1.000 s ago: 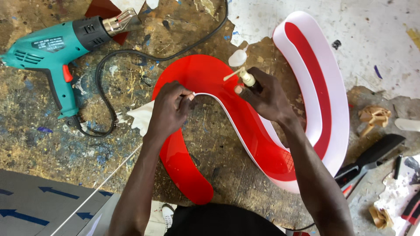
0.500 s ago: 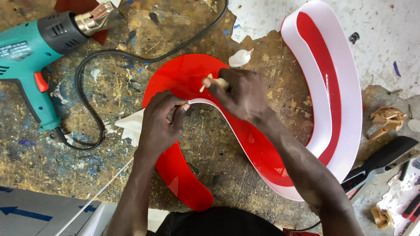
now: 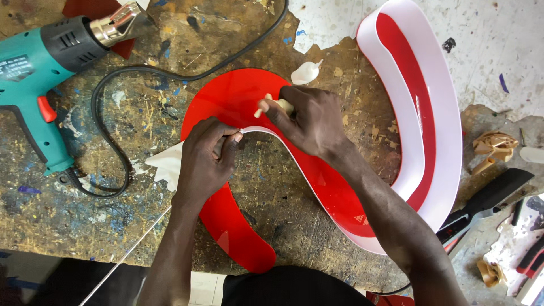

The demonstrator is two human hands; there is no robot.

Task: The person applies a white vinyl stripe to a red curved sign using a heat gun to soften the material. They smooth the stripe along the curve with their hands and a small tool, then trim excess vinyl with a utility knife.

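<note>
Forearms rise from the near edge of the paint-spattered wooden workbench [image 3: 68,221], where dark clothing hides the bench's rim. One curved red acrylic letter piece with a white rim strip [image 3: 232,226] lies flat across the middle of the bench, its near tip rounded, its far loop partly covered by both hands. The left hand [image 3: 205,161] is closed, fingers pinched together on the thin white strip where it bends along the red piece's inner edge; what lies under the palm cannot be seen. The right hand [image 3: 310,122] is clamped around one small pale stick-like tool [image 3: 266,105], only its tip and a bit of handle showing, pressed to the red surface just beside the left hand. A white scrap [image 3: 167,164] pokes out from under the left wrist. Toward the right edge lie a black-handled tool [image 3: 487,198], partly cut off, and crumpled tan tape bits [image 3: 493,147]. At the far left corner rests one teal heat gun [image 3: 39,62], its body cropped, its black cord [image 3: 107,141] looping nearby.
</note>
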